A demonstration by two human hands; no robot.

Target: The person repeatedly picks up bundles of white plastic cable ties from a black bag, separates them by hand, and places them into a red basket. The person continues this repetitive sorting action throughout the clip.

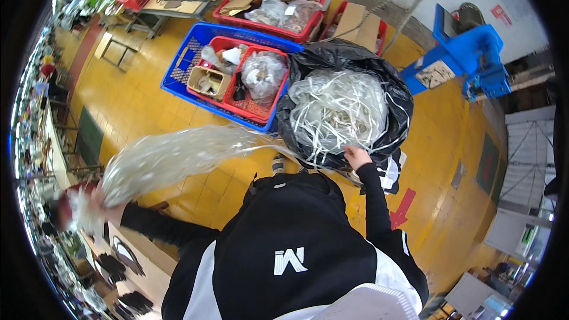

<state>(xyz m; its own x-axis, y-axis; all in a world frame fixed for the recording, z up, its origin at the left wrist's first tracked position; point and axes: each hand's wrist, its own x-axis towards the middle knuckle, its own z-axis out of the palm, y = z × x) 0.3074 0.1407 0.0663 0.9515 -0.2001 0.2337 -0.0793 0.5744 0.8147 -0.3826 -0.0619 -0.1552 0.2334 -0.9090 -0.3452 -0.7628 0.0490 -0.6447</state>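
Out to the left, my left hand (105, 204) is closed round one end of a long bundle of clear plastic strips (178, 157). The hand and bundle are blurred by motion. The bundle stretches through the air toward a black plastic bag (400, 98), and its thin end trails to the bag's near left rim. Inside the bag lies a tangled heap of clear plastic and white strips (338, 106). At the heap's near right edge my right hand (357, 157) is closed, with its fingertips pinching white strips; the exact hold is small to see.
Left of the bag stands a blue crate (184, 62) holding red baskets (261, 115). Behind are red crates (314, 29) with cardboard and bagged items. A blue machine (456, 53) stands at right. A table with dark pieces (151, 264) lies near my left arm.
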